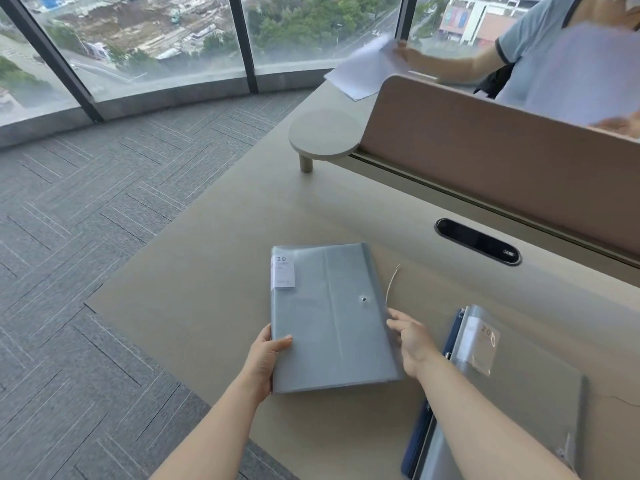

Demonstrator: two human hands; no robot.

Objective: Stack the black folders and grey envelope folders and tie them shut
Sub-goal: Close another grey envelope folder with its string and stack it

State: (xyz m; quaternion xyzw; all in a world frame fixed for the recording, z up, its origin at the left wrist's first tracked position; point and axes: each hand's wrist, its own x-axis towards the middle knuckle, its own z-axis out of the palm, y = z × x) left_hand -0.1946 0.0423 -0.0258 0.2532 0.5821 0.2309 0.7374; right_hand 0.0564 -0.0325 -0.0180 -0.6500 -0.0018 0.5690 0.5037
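Lying flat on the beige desk (207, 271), a grey envelope folder (329, 317) is held between both hands at its near end. The left hand (265, 362) is closed on the folder's left edge: the thumb (282, 341) is laid on the top face, while the remaining fingers are hidden beneath or beside the edge. The right hand (410, 344) is placed against the right edge with its fingers loosely spread and not closed; the fingertips (393, 322) are touching the cover near the edge. A snap button (364, 299) is seen on the flap, and a white label (283, 271) at the far left corner. A thin string (391, 285) is lying just beside the folder's right edge. A second stack, a grey folder (512, 393) over a dark blue one (424, 431), is located under the right forearm, apart from the held folder.
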